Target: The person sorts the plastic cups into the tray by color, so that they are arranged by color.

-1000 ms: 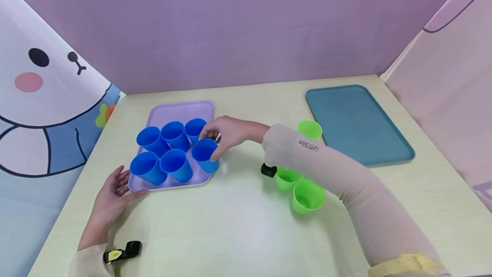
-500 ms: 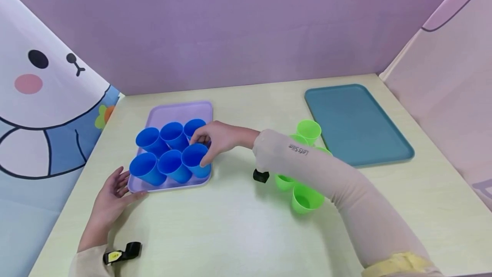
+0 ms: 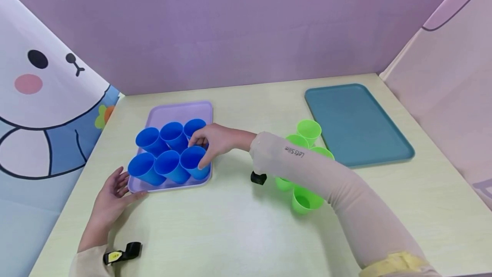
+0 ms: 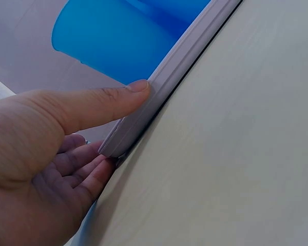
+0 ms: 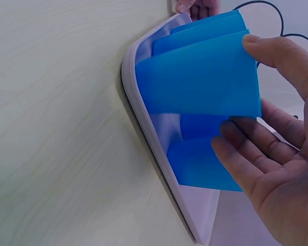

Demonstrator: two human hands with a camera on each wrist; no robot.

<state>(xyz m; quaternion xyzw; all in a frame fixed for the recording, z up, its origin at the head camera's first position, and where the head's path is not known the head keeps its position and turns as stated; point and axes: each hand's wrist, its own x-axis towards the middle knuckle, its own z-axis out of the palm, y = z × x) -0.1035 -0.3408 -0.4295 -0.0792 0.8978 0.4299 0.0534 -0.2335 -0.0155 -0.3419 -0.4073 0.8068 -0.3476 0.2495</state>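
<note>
Blue cups stand upright in two rows of three on a lilac tray (image 3: 180, 109). My right hand (image 3: 217, 139) holds the near row's right-hand blue cup (image 3: 193, 165) by its upper part. In the right wrist view, the thumb (image 5: 272, 51) lies at that cup's rim, with the other fingers along the far side. That cup sits against the middle cup (image 3: 171, 166). My left hand (image 3: 111, 194) holds the tray's near left corner. The left wrist view has its thumb (image 4: 110, 105) on the tray's edge and the fingers bent around the corner.
Several green cups (image 3: 308, 129) stand to the right, partly hidden behind the right sleeve (image 3: 307, 161). A teal tray (image 3: 357, 123) lies at the back right. A purple backdrop (image 3: 246, 29) rises behind the table (image 3: 230, 234).
My right hand has moved left and slightly nearer, bringing the blue cup fully onto the tray beside its neighbour. The near row has shifted slightly left. My left hand stays at the corner.
</note>
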